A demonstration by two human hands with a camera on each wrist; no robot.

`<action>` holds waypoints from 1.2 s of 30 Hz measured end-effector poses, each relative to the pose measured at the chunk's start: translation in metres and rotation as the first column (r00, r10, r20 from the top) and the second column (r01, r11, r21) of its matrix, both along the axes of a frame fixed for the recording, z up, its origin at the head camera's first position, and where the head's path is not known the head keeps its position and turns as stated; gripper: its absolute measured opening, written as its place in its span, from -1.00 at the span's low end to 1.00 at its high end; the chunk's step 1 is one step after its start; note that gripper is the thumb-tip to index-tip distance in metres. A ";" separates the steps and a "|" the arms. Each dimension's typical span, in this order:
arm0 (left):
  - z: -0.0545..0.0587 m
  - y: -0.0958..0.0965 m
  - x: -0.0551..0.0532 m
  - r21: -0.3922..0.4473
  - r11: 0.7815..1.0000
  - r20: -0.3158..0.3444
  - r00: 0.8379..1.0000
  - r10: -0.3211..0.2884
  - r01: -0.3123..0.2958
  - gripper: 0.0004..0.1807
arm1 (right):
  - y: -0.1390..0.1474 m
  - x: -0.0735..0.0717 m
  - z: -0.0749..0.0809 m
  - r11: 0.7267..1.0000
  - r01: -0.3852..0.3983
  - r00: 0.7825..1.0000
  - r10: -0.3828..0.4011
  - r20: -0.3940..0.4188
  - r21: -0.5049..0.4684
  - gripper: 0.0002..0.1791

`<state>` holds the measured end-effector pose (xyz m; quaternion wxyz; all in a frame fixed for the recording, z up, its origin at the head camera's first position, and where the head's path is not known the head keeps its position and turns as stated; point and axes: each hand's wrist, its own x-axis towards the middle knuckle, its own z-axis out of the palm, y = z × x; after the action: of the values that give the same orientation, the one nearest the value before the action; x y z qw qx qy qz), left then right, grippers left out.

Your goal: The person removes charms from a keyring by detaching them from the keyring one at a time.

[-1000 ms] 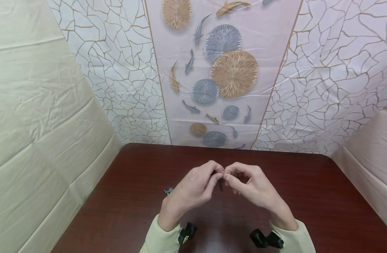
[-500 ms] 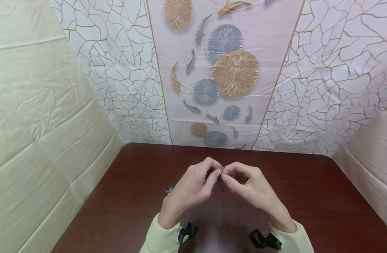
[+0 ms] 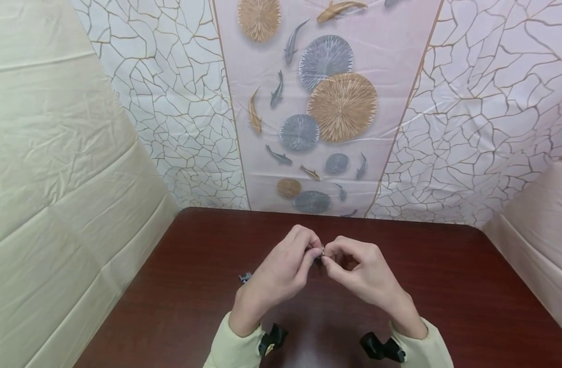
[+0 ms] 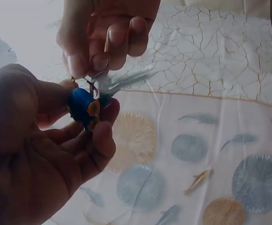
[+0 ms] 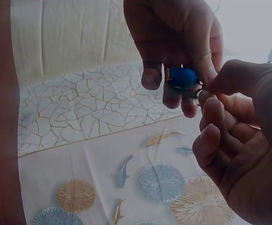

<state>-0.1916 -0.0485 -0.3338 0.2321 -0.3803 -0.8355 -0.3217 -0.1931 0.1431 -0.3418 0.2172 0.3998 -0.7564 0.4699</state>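
Both hands meet over the table, pinching a small metal ring (image 3: pixel 323 250) from either side. My left hand (image 3: pixel 283 263) holds the ring's near part between thumb and forefinger, and a rounded blue charm (image 4: pixel 82 104) with orange parts hangs against its fingers. My right hand (image 3: pixel 366 266) pinches the ring's other side with thumb and fingertip. In the left wrist view a blurred, shiny greyish strip (image 4: pixel 129 80) sticks out beside the ring; I cannot tell what it is. The right wrist view shows the blue charm (image 5: pixel 183 77) below the left fingers.
A small grey-blue object (image 3: pixel 245 277) lies on the dark red-brown table (image 3: pixel 207 245), left of the left wrist. Behind the table hangs a patterned cloth (image 3: pixel 304 168), with a cream cloth (image 3: pixel 78 179) at the left side.
The left hand has risen slightly, and the right hand has shifted a little left. The ring has turned between the fingertips and shows more of its loop than a second ago.
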 end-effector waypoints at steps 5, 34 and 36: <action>0.003 -0.006 0.004 -0.063 0.997 -0.114 0.993 0.030 -0.037 -0.92 | 0.000 -0.001 -0.001 1.000 0.002 1.000 -0.002 0.013 -0.003 -0.70; -0.002 -0.005 -0.009 0.078 0.996 -0.136 0.990 -0.027 0.038 -0.95 | 0.003 -0.004 -0.003 0.999 -0.034 0.999 0.033 0.007 0.006 -0.72; -0.002 -0.005 -0.010 0.091 0.994 -0.169 0.984 -0.049 0.065 -0.93 | 0.003 -0.004 -0.003 1.000 -0.028 0.999 0.028 0.022 0.012 -0.72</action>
<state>-0.2015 -0.0538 -0.3362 0.3097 -0.4181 -0.7855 -0.3350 -0.1972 0.1460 -0.3448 0.1996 0.4065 -0.7560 0.4727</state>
